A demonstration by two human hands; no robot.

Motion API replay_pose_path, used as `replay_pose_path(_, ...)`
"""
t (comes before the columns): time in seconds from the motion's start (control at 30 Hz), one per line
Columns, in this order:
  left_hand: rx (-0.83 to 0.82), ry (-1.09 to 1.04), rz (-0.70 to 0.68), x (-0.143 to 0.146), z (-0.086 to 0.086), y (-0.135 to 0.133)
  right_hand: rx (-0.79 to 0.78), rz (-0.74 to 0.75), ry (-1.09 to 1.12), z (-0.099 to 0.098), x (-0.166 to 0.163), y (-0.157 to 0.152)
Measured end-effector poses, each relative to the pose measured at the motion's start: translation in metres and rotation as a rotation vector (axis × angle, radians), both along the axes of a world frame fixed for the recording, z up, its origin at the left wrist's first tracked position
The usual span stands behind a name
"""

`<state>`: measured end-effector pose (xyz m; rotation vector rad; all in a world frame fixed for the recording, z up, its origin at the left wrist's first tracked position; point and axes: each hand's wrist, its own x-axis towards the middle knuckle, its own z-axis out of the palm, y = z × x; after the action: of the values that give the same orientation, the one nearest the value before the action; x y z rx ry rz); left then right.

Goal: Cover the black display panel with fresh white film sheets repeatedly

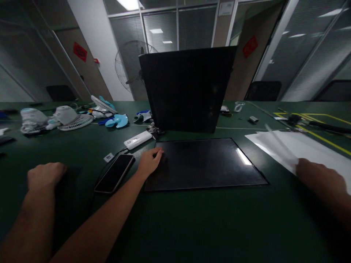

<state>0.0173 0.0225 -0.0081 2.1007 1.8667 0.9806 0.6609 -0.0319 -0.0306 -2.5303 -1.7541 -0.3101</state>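
A glossy black display panel point(203, 164) lies flat on the green table. My left hand point(149, 160) rests over its left edge, fingers curled in and thumb towards the panel; the grip's underside is hidden. Out at the right, my right hand point(319, 179) is closed around a thin whitish strip point(281, 144). Motion smears both, and the strip's kind does not show. Beside the strip lies white sheet material point(309, 149). Behind the panel a larger black board point(189, 91) stands upright, leaning slightly.
Left of the panel lie a phone point(115, 173) and a white power bank point(138, 140) with a cable. Another person's fist point(45, 175) rests further left. White fan parts point(74, 118) and blue fan blades point(117, 121) sit behind. A clear cup point(239, 106) stands at the back.
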Motion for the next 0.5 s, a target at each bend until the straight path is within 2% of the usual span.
replay_pose_path(0.1,0.0,0.028,0.03,0.0,0.0,0.0,0.006,-0.08,0.108,0.008,-0.009,-0.007)
replay_pose_path(0.17,0.003,0.095,0.036,0.0,-0.002,-0.001,0.047,-0.094,0.099,0.017,-0.017,-0.012)
replay_pose_path(0.3,0.002,0.28,0.048,0.003,-0.007,-0.002,0.122,-0.064,0.007,0.05,-0.051,-0.022)
replay_pose_path(0.4,-0.037,0.308,0.019,0.004,-0.009,-0.002,0.167,0.038,-0.071,0.074,-0.096,-0.029)
replay_pose_path(0.5,-0.058,0.292,-0.045,0.003,-0.01,-0.001,0.156,0.349,-0.031,0.076,-0.145,-0.036)
